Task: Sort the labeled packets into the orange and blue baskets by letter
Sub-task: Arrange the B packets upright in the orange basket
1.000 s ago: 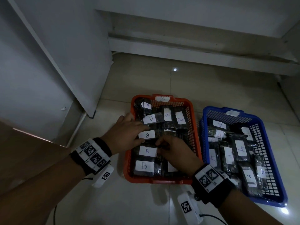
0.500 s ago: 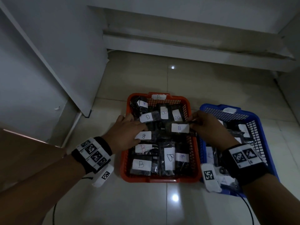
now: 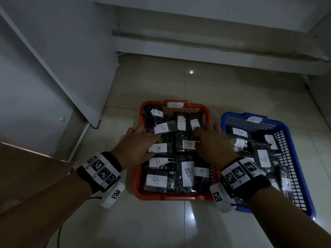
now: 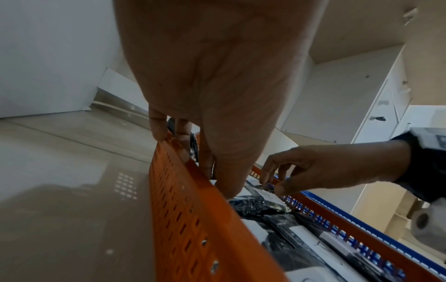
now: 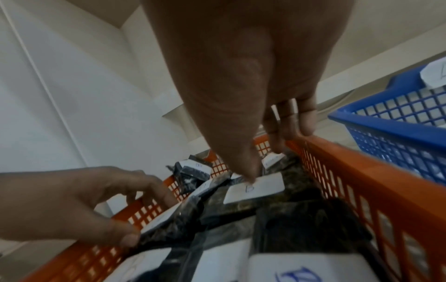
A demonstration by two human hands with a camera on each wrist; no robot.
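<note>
- Packets, dark plastic w/ white paper labels: head view. B-marked ones fill orange plastic lattice basket; A-marked ones lie in blue plastic lattice basket just beside it on the right. No loose packets seen on tiled floor; sorting looks near done, prob. tidying.
- Packet under the hands, B label, mid-basket, long axis across the basket (left-right). Right hand is nearer, touching its right end; left hand rests at the basket's left wall, touching another B packet.
- Left wrist view: left-hand fingers straight, lying over orange rim, holding nothing. Right hand beyond, fingertips bent down onto a packet.
- Right wrist view: right thumb tip presses white label of the mid packet; other fingers hang by the right-hand wall. Pinch or plain press – cannot tell. Left hand at the far wall, thumb on a packet edge.
- Next move, est.: right hand shifts or flattens this packet; it lies directly under the grip.
</note>
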